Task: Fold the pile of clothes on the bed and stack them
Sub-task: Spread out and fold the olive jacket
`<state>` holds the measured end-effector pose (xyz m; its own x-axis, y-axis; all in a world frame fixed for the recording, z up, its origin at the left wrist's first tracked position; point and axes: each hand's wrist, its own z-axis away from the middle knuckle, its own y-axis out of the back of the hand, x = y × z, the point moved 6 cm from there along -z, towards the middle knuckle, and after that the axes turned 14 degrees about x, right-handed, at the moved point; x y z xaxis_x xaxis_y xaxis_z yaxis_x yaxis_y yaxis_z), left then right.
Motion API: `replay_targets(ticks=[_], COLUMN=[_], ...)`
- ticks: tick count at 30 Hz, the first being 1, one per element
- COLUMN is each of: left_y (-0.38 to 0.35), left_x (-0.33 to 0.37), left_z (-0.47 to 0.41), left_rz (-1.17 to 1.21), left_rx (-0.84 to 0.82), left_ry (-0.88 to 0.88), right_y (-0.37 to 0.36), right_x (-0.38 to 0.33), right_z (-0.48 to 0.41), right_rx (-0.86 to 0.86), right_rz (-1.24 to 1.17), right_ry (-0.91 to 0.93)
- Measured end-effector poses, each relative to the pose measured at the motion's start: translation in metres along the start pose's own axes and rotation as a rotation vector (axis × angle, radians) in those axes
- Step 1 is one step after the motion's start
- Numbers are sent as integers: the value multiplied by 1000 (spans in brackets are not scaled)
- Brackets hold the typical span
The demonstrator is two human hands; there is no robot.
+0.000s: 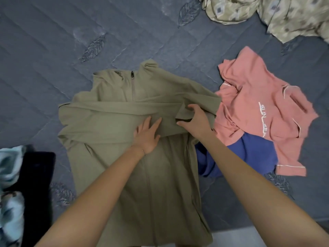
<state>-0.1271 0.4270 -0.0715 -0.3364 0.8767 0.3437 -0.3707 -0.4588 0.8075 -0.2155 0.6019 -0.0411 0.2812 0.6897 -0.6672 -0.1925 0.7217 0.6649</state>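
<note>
An olive-green zip-neck top lies flat on the bed, collar away from me, with both sleeves folded across the chest. My left hand presses flat on the folded sleeves near the middle. Just to its right, my right hand pinches the cuff end of a sleeve between thumb and fingers. A crumpled pink shirt with white lettering lies to the right, partly over a blue garment.
The grey quilted bedspread covers the bed. A beige patterned cloth is bunched at the far right corner. A black item and light blue patterned fabric sit at the left edge. The bed's near edge shows at bottom right.
</note>
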Motion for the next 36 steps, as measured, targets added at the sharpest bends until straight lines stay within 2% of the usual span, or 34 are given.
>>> replay_targets(ticks=[3, 6, 14, 16, 19, 21, 24, 28, 36], left_y=[-7, -11, -19, -20, -13, 0, 23, 42, 77], left_x=[0, -3, -21, -30, -40, -47, -64, -88, -127], left_z=[0, 1, 21, 29, 36, 36, 26, 4, -33], left_rz=[-14, -52, -114, -117, -76, -44, -19, -7, 6], left_rx=[6, 20, 124, 138, 207, 292, 437, 481, 530], left_ry=[-9, -14, 72, 95, 120, 144, 161, 158, 114], right_y=[7, 15, 33, 36, 33, 22, -1, -31, -76], right_x=[7, 17, 24, 13, -8, -19, -32, -46, -87], right_z=[-8, -22, -33, -27, -15, -11, -13, -15, -24], right_rx=[122, 205, 283, 300, 321, 272, 190, 167, 166], right_rz=[15, -42, -106, -111, -50, -33, 30, 224, 176], right_ry=[25, -66, -109, -25, 215, 310, 379, 410, 502])
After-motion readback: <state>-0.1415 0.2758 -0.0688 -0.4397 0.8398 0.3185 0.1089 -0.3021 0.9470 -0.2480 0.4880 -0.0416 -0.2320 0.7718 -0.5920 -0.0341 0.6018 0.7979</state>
